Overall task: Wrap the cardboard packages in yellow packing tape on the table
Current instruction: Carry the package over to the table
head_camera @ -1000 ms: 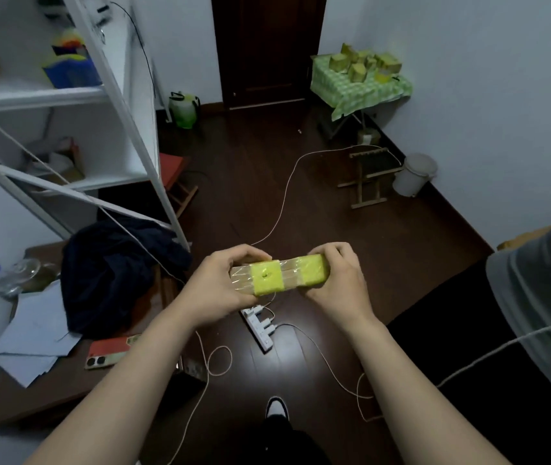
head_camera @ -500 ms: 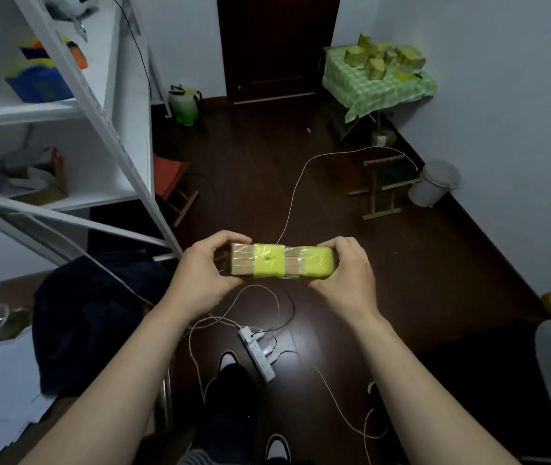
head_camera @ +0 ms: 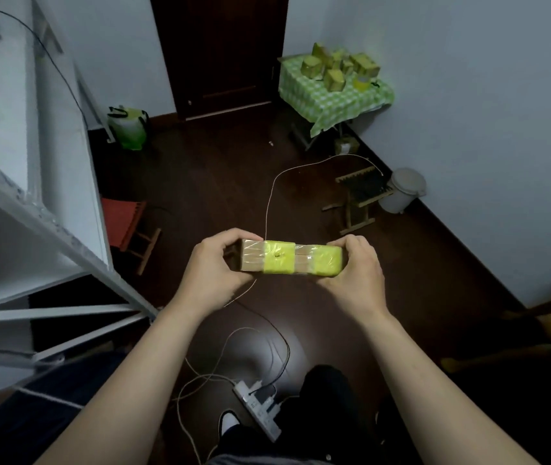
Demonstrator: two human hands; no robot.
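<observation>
A long cardboard package (head_camera: 254,259) with two bands of yellow tape is held level in front of me, above the floor. My left hand (head_camera: 212,270) grips its left end and my right hand (head_camera: 356,273) grips its right end. Far off by the right wall stands a small table (head_camera: 344,102) with a green checked cloth. Several yellow-wrapped packages (head_camera: 334,78) and a roll of yellow tape (head_camera: 362,82) sit on it.
A white metal shelf frame (head_camera: 49,209) fills the left side. A power strip (head_camera: 260,407) with cables lies on the dark floor near my feet. Ahead are a red stool (head_camera: 126,223), a wooden stool (head_camera: 358,199), a white bin (head_camera: 401,189), a green bag (head_camera: 130,127) and a dark door (head_camera: 220,52).
The view has swung up and forward toward the far table, and the desk at left has left the frame. Both hands keep the same grip on the package.
</observation>
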